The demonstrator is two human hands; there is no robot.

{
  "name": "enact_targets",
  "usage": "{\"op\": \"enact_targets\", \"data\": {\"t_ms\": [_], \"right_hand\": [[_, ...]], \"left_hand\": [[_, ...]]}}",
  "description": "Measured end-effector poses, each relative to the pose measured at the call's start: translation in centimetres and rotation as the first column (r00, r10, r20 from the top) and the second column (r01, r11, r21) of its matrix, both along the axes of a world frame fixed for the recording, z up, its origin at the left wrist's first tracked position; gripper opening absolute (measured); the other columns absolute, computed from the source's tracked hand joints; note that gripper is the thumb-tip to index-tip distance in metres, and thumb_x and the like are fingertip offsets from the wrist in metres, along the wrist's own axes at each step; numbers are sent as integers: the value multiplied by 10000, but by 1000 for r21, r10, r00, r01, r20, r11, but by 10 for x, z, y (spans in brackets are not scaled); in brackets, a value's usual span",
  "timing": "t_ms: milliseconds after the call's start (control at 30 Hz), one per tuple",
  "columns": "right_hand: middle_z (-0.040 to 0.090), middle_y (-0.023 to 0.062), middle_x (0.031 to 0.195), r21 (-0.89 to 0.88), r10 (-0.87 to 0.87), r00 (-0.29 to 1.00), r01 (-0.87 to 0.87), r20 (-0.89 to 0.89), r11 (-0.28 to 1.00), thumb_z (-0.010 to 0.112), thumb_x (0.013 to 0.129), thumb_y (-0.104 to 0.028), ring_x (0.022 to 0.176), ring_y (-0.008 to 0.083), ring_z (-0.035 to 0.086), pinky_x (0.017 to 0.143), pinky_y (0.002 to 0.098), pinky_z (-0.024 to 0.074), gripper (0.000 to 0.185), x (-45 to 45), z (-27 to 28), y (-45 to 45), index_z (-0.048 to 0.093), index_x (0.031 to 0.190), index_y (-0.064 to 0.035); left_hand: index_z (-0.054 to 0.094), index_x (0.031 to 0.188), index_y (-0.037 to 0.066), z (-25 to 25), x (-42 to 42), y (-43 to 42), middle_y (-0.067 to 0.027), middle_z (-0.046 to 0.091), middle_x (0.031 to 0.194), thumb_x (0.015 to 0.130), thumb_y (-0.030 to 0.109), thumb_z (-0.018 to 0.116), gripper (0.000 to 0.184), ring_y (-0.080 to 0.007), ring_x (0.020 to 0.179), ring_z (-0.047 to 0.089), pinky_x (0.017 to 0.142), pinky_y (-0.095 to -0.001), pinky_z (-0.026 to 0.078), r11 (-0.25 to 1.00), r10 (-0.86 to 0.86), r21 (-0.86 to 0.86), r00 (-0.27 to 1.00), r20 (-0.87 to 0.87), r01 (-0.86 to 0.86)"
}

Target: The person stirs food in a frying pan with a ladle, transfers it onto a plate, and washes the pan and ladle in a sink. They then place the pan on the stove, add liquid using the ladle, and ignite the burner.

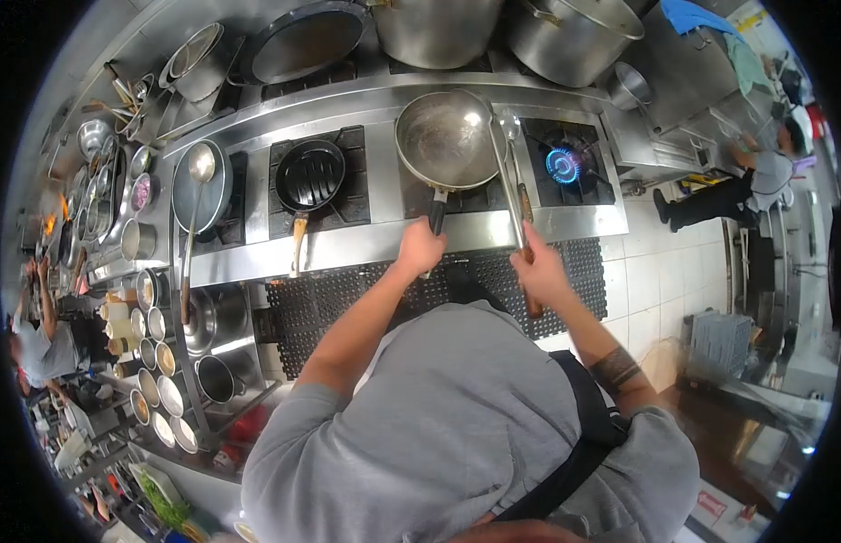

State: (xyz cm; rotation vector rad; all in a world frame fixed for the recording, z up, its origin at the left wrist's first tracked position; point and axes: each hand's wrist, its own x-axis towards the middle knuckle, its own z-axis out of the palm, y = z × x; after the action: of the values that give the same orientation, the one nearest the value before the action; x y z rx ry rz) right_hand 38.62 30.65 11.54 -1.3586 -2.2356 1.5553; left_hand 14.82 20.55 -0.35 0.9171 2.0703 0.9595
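Observation:
My left hand [423, 246] is closed around the black handle of a wide steel frying pan [446, 145]. The pan sits over a burner at the middle of the stove; its inside looks bare and stained. My right hand [541, 267] grips a long metal utensil with a wooden handle [534, 303]. The utensil's shaft slants up along the pan's right rim, and its head is hard to make out. Just right of that shaft is a metal spoon [510, 125], whose brown handle reaches down close to my right hand; I cannot tell whether the hand touches it.
A lit burner [563, 166] burns blue at the right. Leftward stand a black grill pan [310, 176] and a grey pan [212, 195] with a ladle [201, 165] across it. Large pots [439, 36] line the back. Other people [764, 176] work at the far right and left.

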Motion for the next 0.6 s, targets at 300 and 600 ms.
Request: {"op": "enact_targets", "data": {"t_ms": [300,600], "right_hand": [[624,139,750,204,-31,999,27,14,979,650,860,-91,657,283,636,626,402,517,164,26,-145,44,534,939,-6],[502,20,615,-744,-141,948,-127,-286,656,646,848,-40,446,157,519,403,316,454,184,-72,-51,62,476,901,-87]], "left_hand": [[552,977,-84,-9,71,36,-349,657,907,817,203,651,343,-505,915,651,810,-539,512,981,177,-75,982,-60,-181],[569,1159,-75,-27,95,2,-186,698,868,941,437,668,566,-248,777,695,709,-402,544,940,330,46,937,111,-337]]}}
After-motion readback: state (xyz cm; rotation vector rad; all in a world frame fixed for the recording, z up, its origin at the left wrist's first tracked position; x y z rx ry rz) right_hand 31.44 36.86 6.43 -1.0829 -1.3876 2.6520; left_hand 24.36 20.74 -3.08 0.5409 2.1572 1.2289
